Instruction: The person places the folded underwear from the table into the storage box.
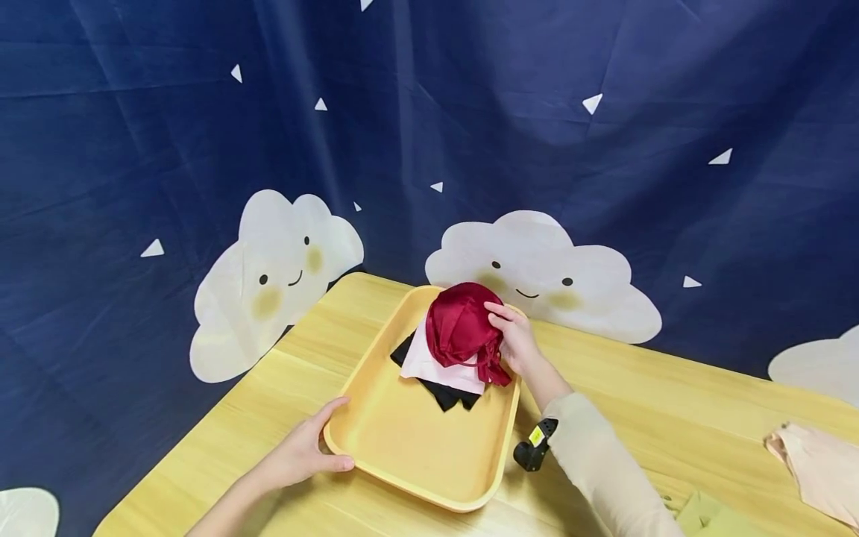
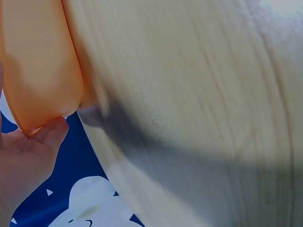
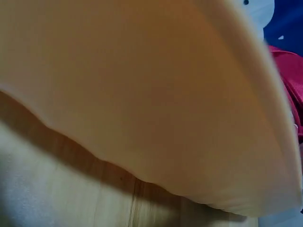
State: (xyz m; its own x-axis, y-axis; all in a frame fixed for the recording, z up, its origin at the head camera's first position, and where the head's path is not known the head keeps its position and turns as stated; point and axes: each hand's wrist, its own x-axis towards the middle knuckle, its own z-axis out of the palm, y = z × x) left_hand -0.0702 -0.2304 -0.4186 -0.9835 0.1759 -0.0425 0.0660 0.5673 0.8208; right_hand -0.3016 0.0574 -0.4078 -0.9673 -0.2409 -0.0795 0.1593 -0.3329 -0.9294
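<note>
In the head view, a yellow-orange plastic tray (image 1: pixel 409 477) lies at an angle on the table. My left hand (image 1: pixel 305 451) holds its near-left corner, thumb and fingers spread around the rim; the left wrist view also shows this hand (image 2: pixel 28 156) at the rim. Toward the tray's far end, a dark red satin-like cap (image 1: pixel 459 321) with gathered ends lies on a pale pink cloth (image 1: pixel 429 362), over a black garment (image 1: pixel 446 394). My right hand (image 1: pixel 517 339) reaches over the right rim, fairly straight fingers touching the cap's right side, thumb hidden.
On the table (image 1: pixel 604 373) at the right lie a peach-coloured garment (image 1: pixel 822 466) and a light green cloth (image 1: pixel 718 518). A dark blue curtain (image 1: pixel 403 112) with smiling clouds hangs behind the table edge. A black camera (image 1: pixel 533 451) sits at my right wrist.
</note>
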